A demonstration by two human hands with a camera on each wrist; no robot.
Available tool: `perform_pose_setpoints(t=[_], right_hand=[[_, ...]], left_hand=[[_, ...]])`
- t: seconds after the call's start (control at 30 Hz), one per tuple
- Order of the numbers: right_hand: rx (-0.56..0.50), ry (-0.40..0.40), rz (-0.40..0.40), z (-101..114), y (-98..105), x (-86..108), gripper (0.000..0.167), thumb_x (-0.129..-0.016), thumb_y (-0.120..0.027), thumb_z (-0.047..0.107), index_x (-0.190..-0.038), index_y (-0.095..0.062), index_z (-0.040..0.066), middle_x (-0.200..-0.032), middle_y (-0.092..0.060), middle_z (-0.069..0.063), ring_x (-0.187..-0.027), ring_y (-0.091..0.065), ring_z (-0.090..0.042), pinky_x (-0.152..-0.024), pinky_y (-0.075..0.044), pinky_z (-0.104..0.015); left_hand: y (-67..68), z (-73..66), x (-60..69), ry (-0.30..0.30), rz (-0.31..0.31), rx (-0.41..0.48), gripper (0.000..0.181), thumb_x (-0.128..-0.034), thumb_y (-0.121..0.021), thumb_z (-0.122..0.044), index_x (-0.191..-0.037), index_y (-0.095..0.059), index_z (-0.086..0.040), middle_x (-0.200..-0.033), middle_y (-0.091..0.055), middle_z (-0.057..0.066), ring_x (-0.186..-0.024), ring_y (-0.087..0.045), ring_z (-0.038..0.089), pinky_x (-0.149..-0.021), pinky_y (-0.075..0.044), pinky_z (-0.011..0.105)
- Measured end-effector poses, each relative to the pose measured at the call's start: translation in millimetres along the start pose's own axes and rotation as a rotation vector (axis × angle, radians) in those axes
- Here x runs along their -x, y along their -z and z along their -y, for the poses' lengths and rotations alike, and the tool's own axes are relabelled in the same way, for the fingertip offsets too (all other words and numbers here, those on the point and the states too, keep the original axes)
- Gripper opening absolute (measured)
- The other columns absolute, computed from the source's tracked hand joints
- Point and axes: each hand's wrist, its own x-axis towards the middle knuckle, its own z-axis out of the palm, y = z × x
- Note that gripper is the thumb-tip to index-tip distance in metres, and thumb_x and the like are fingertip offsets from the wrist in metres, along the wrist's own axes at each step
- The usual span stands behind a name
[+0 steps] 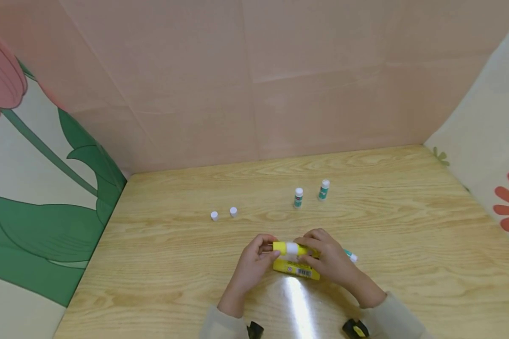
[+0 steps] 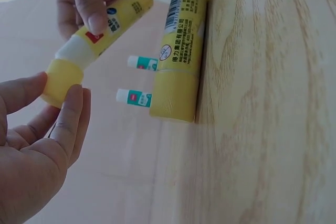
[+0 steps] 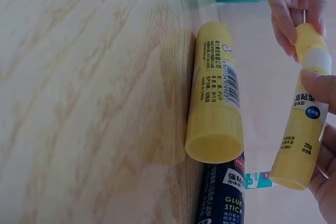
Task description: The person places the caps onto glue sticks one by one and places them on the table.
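Note:
My left hand [image 1: 254, 263] pinches the yellow cap [image 2: 62, 81] of a glue stick between thumb and fingers. My right hand [image 1: 328, 256] grips that glue stick's yellow body [image 3: 299, 135]. A white section [image 2: 76, 51] shows between cap and body; how firmly the cap sits on it I cannot tell. Below the hands, a second yellow glue stick [image 1: 297, 269] lies on the table, its barcode visible. A dark glue stick [image 3: 226, 190] lies beyond it in the right wrist view. Beside my right hand lies a small teal-and-white tube [image 1: 351, 255].
Two small teal tubes with white tops, one [image 1: 298, 197] left of the other [image 1: 324, 189], stand farther back on the wooden table [image 1: 161, 263]. Two small white caps [image 1: 214, 215] [image 1: 233, 212] sit to their left. A pink sheet [image 1: 254, 84] hangs behind the table.

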Motion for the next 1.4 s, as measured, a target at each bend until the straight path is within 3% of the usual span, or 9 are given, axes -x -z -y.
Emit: perform_pose_setpoints(t=[0.2, 0.47, 0.8, 1.27, 1.4], right_hand=[[-0.014, 0.014, -0.004, 0, -1, 0.7, 0.034, -0.062, -0.076, 0.01, -0.094, -0.065, 0.008, -0.088, -0.051, 0.005, -0.08, -0.043, -0.009, -0.06, -0.044, -0.021], [-0.023, 0.022, -0.005, 1, -2, 0.7, 0.033, -0.063, -0.075, 0.008, -0.093, -0.065, 0.008, -0.087, -0.051, 0.006, -0.08, -0.043, -0.008, -0.06, -0.044, -0.021], [-0.017, -0.001, 0.022, 1, 0, 1.2, 0.033, -0.064, -0.075, 0.007, -0.095, -0.064, 0.01, -0.088, -0.051, 0.007, -0.08, -0.043, -0.008, -0.061, -0.044, -0.021], [0.022, 0.013, 0.026, 1, -3, 2.5, 0.033, -0.063, -0.075, 0.009, -0.094, -0.065, 0.006, -0.087, -0.052, 0.004, -0.079, -0.045, -0.009, -0.061, -0.045, -0.022], [0.034, 0.025, 0.019, 2, -4, 3.8, 0.033, -0.062, -0.076, 0.01, -0.093, -0.065, 0.006, -0.086, -0.052, 0.003, -0.078, -0.045, -0.009, -0.061, -0.045, -0.021]], left_hand=[[-0.1, 3.8, -0.6, 0.0, 0.006, 0.007, 0.023, -0.0856, -0.05, -0.002, -0.106, -0.046, 0.008, -0.102, -0.052, 0.017, -0.094, -0.05, 0.029, -0.074, -0.046, 0.023], [0.5, 29.7, -7.5, 0.007, -0.002, 0.026, 0.024, -0.0852, -0.054, -0.01, -0.107, -0.049, 0.0, -0.101, -0.054, 0.01, -0.092, -0.052, 0.021, -0.074, -0.047, 0.025], [-1.4, 32.9, -8.4, 0.019, 0.002, 0.043, 0.023, -0.0849, -0.054, -0.011, -0.106, -0.05, -0.001, -0.099, -0.054, 0.01, -0.088, -0.054, 0.019, -0.075, -0.047, 0.037], [-1.8, 33.0, -7.5, 0.01, 0.0, 0.023, 0.024, -0.0848, -0.054, -0.008, -0.107, -0.049, 0.0, -0.1, -0.053, 0.011, -0.09, -0.053, 0.021, -0.073, -0.048, 0.029], [-2.0, 34.6, -7.2, 0.005, -0.004, -0.02, 0.024, -0.0847, -0.054, -0.009, -0.106, -0.049, 0.0, -0.1, -0.054, 0.01, -0.09, -0.053, 0.02, -0.073, -0.047, 0.024]])
